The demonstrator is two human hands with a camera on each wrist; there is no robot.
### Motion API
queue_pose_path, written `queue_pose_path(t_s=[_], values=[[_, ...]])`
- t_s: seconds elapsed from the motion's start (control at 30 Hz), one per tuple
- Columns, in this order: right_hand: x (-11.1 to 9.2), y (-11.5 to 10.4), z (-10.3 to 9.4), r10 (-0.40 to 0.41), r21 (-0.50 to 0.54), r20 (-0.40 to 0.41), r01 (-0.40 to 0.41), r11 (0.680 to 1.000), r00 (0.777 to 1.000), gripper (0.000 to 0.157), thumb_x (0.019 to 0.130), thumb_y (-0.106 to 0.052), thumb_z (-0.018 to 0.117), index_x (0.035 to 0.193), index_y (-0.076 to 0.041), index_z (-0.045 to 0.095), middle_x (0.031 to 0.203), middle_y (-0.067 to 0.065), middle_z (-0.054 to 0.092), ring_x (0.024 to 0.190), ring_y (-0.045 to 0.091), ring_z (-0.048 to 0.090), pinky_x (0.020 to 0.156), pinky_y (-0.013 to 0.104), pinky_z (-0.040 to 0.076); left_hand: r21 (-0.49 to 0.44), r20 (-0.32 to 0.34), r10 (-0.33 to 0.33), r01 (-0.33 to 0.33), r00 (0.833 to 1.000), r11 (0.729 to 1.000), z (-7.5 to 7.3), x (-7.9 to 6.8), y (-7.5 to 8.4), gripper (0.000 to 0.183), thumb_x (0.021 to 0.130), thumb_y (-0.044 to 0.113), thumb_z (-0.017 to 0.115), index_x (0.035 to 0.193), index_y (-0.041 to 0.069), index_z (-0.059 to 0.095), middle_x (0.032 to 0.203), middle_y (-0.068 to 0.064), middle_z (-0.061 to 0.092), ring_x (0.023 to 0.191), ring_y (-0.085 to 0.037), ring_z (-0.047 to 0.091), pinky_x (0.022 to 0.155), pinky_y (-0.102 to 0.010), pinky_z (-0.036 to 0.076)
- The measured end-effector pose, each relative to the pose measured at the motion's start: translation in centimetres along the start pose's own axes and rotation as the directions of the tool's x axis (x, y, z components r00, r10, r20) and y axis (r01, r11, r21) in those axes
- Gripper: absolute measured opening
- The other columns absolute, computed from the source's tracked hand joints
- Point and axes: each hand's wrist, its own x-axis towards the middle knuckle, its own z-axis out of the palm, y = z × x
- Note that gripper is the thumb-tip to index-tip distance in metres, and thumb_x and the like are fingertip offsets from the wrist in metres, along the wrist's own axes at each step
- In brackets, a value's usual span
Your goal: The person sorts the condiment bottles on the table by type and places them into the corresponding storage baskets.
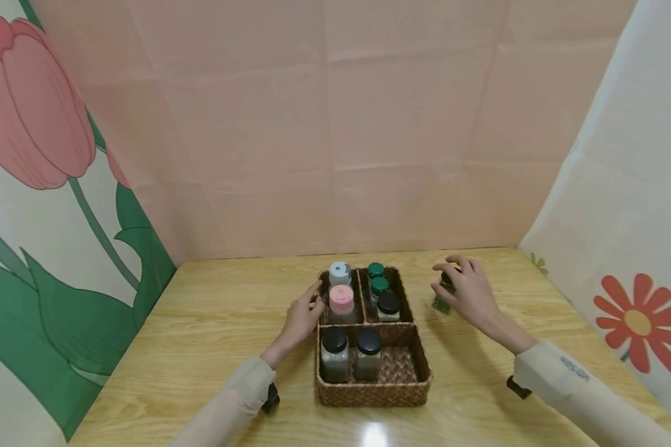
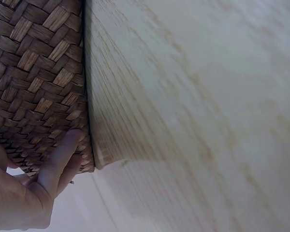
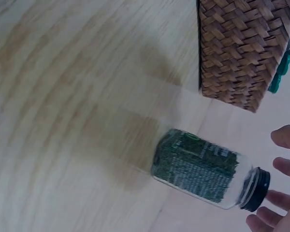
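Observation:
My left hand (image 1: 303, 315) touches the outer left wall of a woven basket (image 1: 372, 395), fingers extended along the weave (image 2: 36, 63) in the left wrist view. Over on the right, my right hand (image 1: 472, 293) is at a clear jar of green dried herbs (image 1: 441, 305) standing on the table. Its fingers are spread around the jar's black lid (image 3: 257, 189); in the right wrist view some fingertips are right at the lid, while another finger (image 3: 286, 137) stays apart from it. The jar's top is partly hidden by the hand in the head view.
The divided basket holds a white-capped jar (image 1: 340, 273), a pink-capped jar (image 1: 342, 299), green-lidded jars (image 1: 379, 285) and a black-lidded jar (image 1: 388, 304) at the back. Two more black-lidded jars (image 1: 335, 357) stand in its front compartment. A wooden table (image 1: 212, 335) lies underneath, cloth walls around it.

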Motion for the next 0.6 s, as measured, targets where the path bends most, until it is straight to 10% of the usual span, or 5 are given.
queue_pose_path(t_s=[0.6], values=[[-0.9,1.4,0.6,0.137,0.039,0.153,-0.145,0.989,0.979,0.050,0.087,-0.014,0.077,0.131,0.001,0.057,0.126,0.035,0.049,0.106,0.053,0.051,0.081,0.064,0.044,0.015,0.001,-0.002,0.002,1.000,1.000,0.0,0.0,0.1,0.048,0.101,0.008,0.050,0.149,0.004,0.044,0.128,-0.027,0.059,0.084,-0.025,0.065,0.048,-0.024,0.043]])
